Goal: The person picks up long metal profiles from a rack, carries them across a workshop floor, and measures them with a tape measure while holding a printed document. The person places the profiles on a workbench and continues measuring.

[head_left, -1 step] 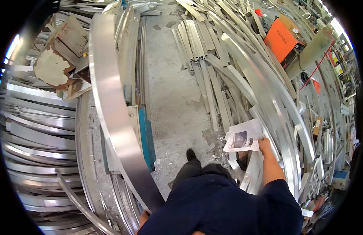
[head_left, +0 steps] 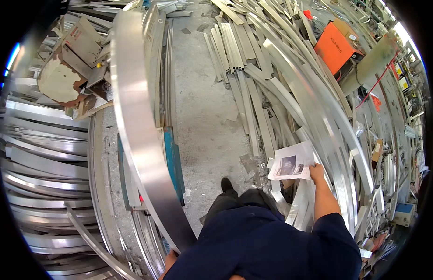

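Head view: right hand holds white printed sheet below orange box.

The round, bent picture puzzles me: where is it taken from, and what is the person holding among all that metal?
The camera sits on the person's head and looks down, so you see their own dark-blue top at the bottom. Its wide lens bends straight edges near the rim. The right hand holds a printed sheet of paper. The left hand, barely visible at the lower edge, is at the near end of a long metal strip that runs away from the person; its grip is hidden. Below is a concrete floor, with piles of aluminium bars on both sides, an orange box and one black shoe.
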A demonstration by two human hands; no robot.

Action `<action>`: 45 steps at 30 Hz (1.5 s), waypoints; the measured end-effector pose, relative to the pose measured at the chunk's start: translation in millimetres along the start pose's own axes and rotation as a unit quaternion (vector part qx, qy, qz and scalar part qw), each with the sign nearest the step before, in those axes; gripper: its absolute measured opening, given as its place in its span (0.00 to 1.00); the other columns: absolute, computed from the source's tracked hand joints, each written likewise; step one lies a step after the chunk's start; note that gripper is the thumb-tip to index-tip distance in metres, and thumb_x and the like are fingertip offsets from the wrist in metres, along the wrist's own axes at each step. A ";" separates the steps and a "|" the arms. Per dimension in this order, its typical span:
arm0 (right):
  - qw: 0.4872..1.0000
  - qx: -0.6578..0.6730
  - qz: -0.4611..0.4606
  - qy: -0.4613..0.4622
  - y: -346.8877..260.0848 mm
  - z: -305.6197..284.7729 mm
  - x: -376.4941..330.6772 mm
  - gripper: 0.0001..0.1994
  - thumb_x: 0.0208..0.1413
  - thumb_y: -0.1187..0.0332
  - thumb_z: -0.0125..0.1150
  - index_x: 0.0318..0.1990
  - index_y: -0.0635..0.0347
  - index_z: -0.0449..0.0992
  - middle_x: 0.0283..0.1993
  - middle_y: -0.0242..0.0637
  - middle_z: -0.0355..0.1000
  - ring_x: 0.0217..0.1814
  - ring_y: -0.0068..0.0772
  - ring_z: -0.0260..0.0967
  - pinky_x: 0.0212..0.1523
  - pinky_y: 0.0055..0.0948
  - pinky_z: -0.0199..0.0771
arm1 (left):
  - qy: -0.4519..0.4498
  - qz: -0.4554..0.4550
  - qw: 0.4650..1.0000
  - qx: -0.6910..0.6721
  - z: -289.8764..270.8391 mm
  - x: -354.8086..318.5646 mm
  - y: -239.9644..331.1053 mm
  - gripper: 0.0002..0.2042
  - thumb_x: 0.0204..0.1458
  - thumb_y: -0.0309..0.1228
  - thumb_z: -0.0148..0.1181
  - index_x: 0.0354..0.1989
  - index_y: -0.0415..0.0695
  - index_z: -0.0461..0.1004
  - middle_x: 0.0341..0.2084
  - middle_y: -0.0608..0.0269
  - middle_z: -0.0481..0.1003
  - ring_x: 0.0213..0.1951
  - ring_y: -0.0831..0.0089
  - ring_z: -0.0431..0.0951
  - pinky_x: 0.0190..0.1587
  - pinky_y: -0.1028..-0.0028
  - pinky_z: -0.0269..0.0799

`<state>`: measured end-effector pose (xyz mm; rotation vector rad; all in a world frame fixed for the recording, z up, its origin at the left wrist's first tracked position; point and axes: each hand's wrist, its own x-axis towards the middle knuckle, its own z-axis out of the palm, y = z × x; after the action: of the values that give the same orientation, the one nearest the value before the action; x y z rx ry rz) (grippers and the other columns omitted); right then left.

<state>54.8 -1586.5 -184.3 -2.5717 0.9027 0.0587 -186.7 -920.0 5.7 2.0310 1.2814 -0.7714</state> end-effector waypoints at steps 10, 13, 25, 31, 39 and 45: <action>0.999 -0.028 -0.003 -0.032 -121.2 -3.8 163.6 0.16 0.43 0.64 0.57 0.34 0.72 0.76 0.32 0.61 0.72 0.34 0.58 0.72 0.37 0.45 0.69 | -0.063 -0.031 0.997 0.043 -23.5 67.8 174.5 0.24 0.38 0.37 0.67 0.43 0.35 0.72 0.36 0.45 0.77 0.44 0.58 0.78 0.45 0.66 0.71; 0.997 0.003 0.032 -0.066 -211.8 8.3 217.0 0.17 0.44 0.64 0.58 0.38 0.70 0.77 0.36 0.59 0.74 0.40 0.55 0.74 0.41 0.42 0.71 | -0.061 -0.046 0.996 0.049 -19.2 93.9 247.7 0.24 0.39 0.37 0.67 0.43 0.36 0.72 0.37 0.45 0.77 0.44 0.58 0.77 0.46 0.66 0.70; 0.989 0.075 -0.058 -0.115 -457.2 90.5 535.8 0.14 0.47 0.65 0.55 0.37 0.66 0.77 0.34 0.57 0.74 0.41 0.56 0.72 0.42 0.42 0.70 | -0.055 -0.046 0.996 0.058 -65.4 184.2 577.2 0.24 0.40 0.39 0.66 0.44 0.37 0.72 0.38 0.46 0.77 0.45 0.59 0.77 0.47 0.67 0.69; 0.977 0.094 -0.156 -0.114 -620.2 126.5 661.2 0.14 0.48 0.65 0.56 0.37 0.68 0.77 0.33 0.56 0.74 0.38 0.54 0.73 0.40 0.41 0.70 | -0.069 -0.046 0.994 0.066 -113.2 263.5 701.9 0.24 0.41 0.40 0.66 0.44 0.37 0.72 0.38 0.47 0.77 0.46 0.59 0.77 0.48 0.67 0.69; 0.993 0.058 -0.082 -0.062 -775.9 178.5 793.9 0.14 0.47 0.66 0.58 0.37 0.67 0.78 0.34 0.56 0.74 0.39 0.54 0.73 0.41 0.41 0.70 | -0.118 0.003 0.989 0.092 -210.0 439.3 895.1 0.24 0.42 0.41 0.65 0.45 0.38 0.72 0.39 0.48 0.77 0.46 0.60 0.76 0.49 0.67 0.68; 0.998 -0.043 -0.005 -0.047 -807.4 183.6 858.8 0.16 0.44 0.64 0.58 0.38 0.67 0.78 0.38 0.58 0.74 0.44 0.55 0.72 0.46 0.44 0.70 | -0.161 0.070 0.979 0.101 -314.5 524.3 1061.2 0.23 0.44 0.42 0.64 0.44 0.39 0.73 0.39 0.48 0.77 0.46 0.59 0.76 0.48 0.67 0.68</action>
<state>1239.9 -1451.2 -203.9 -2.6276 0.8695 0.2171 1026.9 -755.5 16.3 2.0212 0.8981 -1.1457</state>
